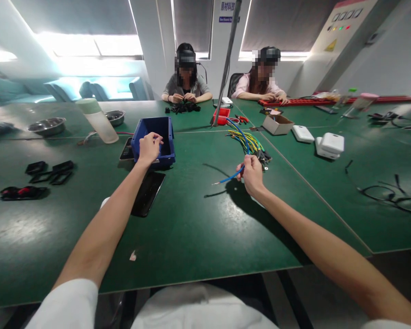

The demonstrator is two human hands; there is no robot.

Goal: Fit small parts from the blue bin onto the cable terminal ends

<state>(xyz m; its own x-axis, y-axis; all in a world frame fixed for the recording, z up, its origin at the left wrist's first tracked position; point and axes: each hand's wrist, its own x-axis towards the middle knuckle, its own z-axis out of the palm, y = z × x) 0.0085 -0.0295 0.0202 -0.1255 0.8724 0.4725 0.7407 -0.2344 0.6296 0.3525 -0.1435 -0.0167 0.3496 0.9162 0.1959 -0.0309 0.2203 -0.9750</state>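
My right hand (251,174) is closed around a blue wire (231,177) above the table. One bare-tipped end of the wire points left, and another blue length rises behind my hand. Just beyond it lies a bundle of yellow-green wires (246,140) with dark ends. My left hand (150,147) is over the blue plastic bin (167,157), its fingers bent together in a pinch at the opening. Whatever is between those fingertips is too small to make out, and the bin's contents are mostly hidden by the hand.
A black phone (148,194) lies before the bin, with a bottle (97,121) behind-left. Black plastic frames (51,172) sit left. Eyeglasses (392,195), white boxes (330,145) and a cardboard box (277,124) are right. A pole (228,59) stands mid-table; two people sit opposite.
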